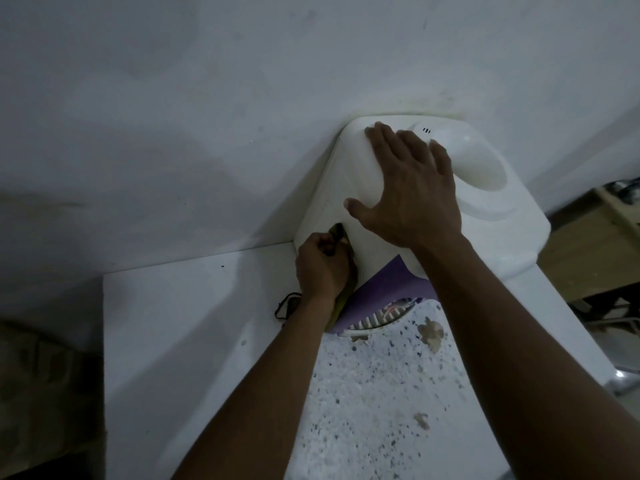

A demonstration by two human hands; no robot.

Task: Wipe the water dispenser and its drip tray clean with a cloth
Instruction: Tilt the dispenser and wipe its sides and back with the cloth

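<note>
Right hand [412, 188] lies flat, grip open, atop the water dispenser [502, 230], likely steadying it; left hand [322, 268], grip closed on the cloth [339, 233], presses it to the side panel.

- Left grip [323, 268]: a bare hand seen from behind, with the knuckles and back showing and the fingertips hidden.
- Right grip [412, 192]: a bare hand with a broad back; all four fingers and the thumb are in view, with short nails.
- Left forearm [263, 386]: bare from the lower edge up to the wrist.
- Right forearm [512, 341]: bare as well, and looming larger in the wide-angle view.
- Thin black cord [285, 304]: a looped strand just beside the left wrist; whether it is worn cannot be told.
- Dull olive-brown creased fabric [41, 393]: at the lower left edge; possibly clothing, but this is unclear.
</note>
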